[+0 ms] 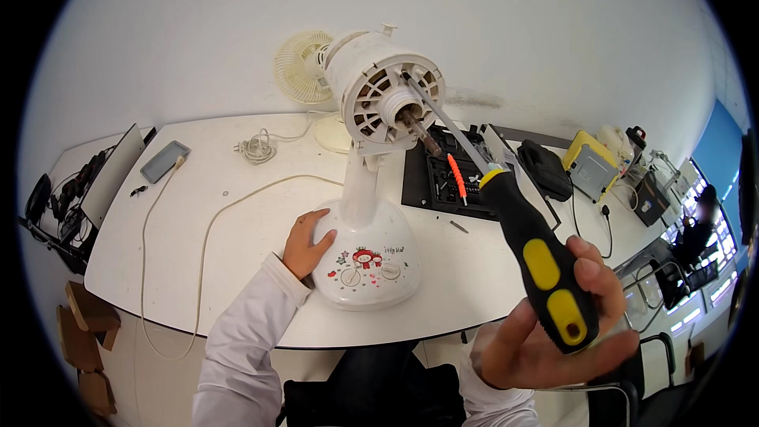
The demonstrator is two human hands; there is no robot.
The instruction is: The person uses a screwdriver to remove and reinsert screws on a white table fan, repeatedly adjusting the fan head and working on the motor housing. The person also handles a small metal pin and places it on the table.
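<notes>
A white desk fan stands before me with its blades and guard off. Its motor housing [371, 71] faces me, showing a slotted round front and a bare shaft [421, 133]. My left hand [304, 245] holds the left edge of the fan base [368, 281], thumb on top. In my right hand [553, 316] is a black and yellow screwdriver [526, 237], gripped by its handle between thumb and fingers. Its long shank slants up and left, and the tip meets the upper part of the housing's slotted front. What the tip sits in is too small to tell.
Behind the fan lies a black tool case [439, 178] with an orange-red pen-like tool [457, 179]. A cream round fan guard [304, 67] stands at the back. A power cord [209, 245] loops across the table's left side near a grey tray [164, 161]. Another person [700, 221] sits far right.
</notes>
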